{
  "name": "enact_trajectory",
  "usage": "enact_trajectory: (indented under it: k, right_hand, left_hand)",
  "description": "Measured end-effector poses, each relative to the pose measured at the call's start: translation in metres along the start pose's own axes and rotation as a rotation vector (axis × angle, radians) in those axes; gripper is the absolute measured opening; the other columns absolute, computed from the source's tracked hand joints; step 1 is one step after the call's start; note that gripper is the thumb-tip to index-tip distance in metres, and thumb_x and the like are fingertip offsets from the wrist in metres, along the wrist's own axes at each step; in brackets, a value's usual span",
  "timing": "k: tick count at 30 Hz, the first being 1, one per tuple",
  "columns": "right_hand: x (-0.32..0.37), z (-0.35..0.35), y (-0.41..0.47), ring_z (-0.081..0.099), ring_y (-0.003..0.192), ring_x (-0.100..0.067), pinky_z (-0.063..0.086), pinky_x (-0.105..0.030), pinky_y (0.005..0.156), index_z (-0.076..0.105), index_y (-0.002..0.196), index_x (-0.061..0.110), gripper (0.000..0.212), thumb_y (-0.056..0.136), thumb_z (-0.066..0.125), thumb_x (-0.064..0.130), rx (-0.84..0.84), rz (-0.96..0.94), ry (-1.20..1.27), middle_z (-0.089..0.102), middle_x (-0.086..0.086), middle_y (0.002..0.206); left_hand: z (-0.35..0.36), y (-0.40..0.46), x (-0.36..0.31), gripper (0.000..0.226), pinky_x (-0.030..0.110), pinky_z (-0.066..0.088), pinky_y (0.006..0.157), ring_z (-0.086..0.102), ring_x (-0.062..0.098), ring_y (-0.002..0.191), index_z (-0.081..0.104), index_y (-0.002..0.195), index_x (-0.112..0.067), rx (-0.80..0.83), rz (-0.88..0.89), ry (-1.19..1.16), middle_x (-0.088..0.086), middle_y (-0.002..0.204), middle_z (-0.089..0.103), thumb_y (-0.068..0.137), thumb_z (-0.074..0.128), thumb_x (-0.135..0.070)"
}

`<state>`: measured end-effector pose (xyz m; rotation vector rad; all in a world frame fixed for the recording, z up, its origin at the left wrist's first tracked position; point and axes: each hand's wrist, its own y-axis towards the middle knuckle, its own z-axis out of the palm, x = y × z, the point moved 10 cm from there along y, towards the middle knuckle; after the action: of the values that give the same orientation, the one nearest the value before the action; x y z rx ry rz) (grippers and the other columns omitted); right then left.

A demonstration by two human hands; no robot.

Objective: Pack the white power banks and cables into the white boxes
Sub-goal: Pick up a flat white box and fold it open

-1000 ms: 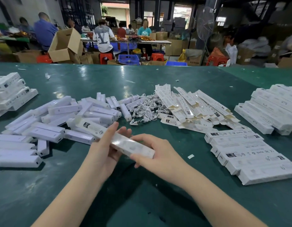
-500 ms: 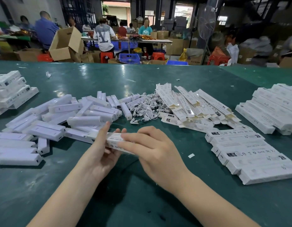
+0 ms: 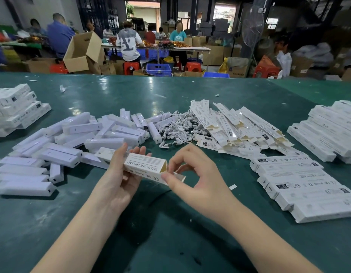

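Hands together over green table [image 3: 170, 223], both on one white box [image 3: 145, 166]. Left hand [image 3: 119, 180] wrapped round box body, fingers curled behind, thumb on near face; box held just above table, open end pointing right. Right hand [image 3: 192, 174] pinching end flap [image 3: 177, 175] between thumb and forefinger. Loose power banks [image 3: 103, 134] heaped behind left hand; tangle of white cables [image 3: 176, 129] beyond box; flat unfolded boxes [image 3: 239, 127] right of cables. Closed boxes [image 3: 300, 186] laid in rows near right; further stacks far right [image 3: 332, 133] and far left [image 3: 15, 109].
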<state>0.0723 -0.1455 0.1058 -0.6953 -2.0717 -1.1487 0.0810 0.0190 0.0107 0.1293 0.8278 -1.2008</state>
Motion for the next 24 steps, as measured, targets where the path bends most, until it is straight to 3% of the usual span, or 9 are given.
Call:
enact_trajectory:
  k: [6,8,11,16,21,24]
  right_hand:
    - [-0.013,0.007,-0.001,0.056,0.082,-0.006,0.048,-0.015,0.071,0.064,0.078,0.029,0.015,0.086,0.071,0.019,0.030,0.109,0.017,0.052,0.005,0.091]
    - [-0.022,0.015,-0.003,0.056,0.065,-0.006,0.052,-0.020,0.057,0.061,0.083,0.029,0.013,0.092,0.065,0.022,0.095,0.205,0.094,0.052,0.002,0.091]
    - [-0.031,0.022,-0.008,0.052,0.045,-0.012,0.048,-0.025,0.041,0.060,0.086,0.030,0.012,0.097,0.059,0.026,0.153,0.307,0.179,0.059,0.006,0.070]
    - [-0.024,0.032,-0.007,0.054,0.050,-0.018,0.051,-0.028,0.045,0.056,0.089,0.019,0.016,0.097,0.052,0.032,0.187,0.315,0.524,0.058,-0.004,0.069]
    - [-0.035,0.029,-0.007,0.051,0.046,-0.016,0.047,-0.025,0.042,0.046,0.092,0.020,0.014,0.101,0.049,0.009,0.143,0.354,0.505,0.053,0.001,0.057]
    - [-0.035,0.029,-0.007,0.053,0.047,-0.016,0.049,-0.026,0.044,0.045,0.096,0.016,0.011,0.101,0.049,0.007,0.159,0.359,0.528,0.053,0.001,0.057]
  left_hand:
    - [0.002,-0.001,-0.008,0.023,0.027,0.060,0.061,0.073,0.015,0.069,0.062,0.090,-0.005,0.026,0.056,0.063,0.003,0.074,0.074,0.093,0.060,-0.028]
    - [0.001,-0.001,-0.010,0.021,0.024,0.058,0.057,0.073,0.014,0.069,0.062,0.090,-0.006,0.024,0.071,0.069,0.003,0.075,0.075,0.092,0.062,-0.027]
    - [-0.003,-0.002,-0.012,0.020,0.022,0.057,0.055,0.073,0.014,0.069,0.063,0.089,-0.006,-0.011,0.086,0.066,0.003,0.075,0.075,0.090,0.064,-0.026]
    - [0.000,-0.003,-0.014,0.018,0.021,0.056,0.056,0.074,0.016,0.074,0.061,0.089,-0.006,0.019,0.108,0.036,0.004,0.076,0.075,0.091,0.064,-0.024]
    - [0.004,-0.004,-0.011,0.016,0.027,0.059,0.060,0.073,0.014,0.072,0.058,0.087,-0.004,0.040,0.110,-0.033,0.003,0.071,0.073,0.092,0.063,-0.018]
    - [0.003,-0.003,-0.010,0.016,0.027,0.059,0.060,0.073,0.013,0.073,0.058,0.088,-0.004,0.021,0.098,-0.065,0.003,0.071,0.072,0.091,0.065,-0.019]
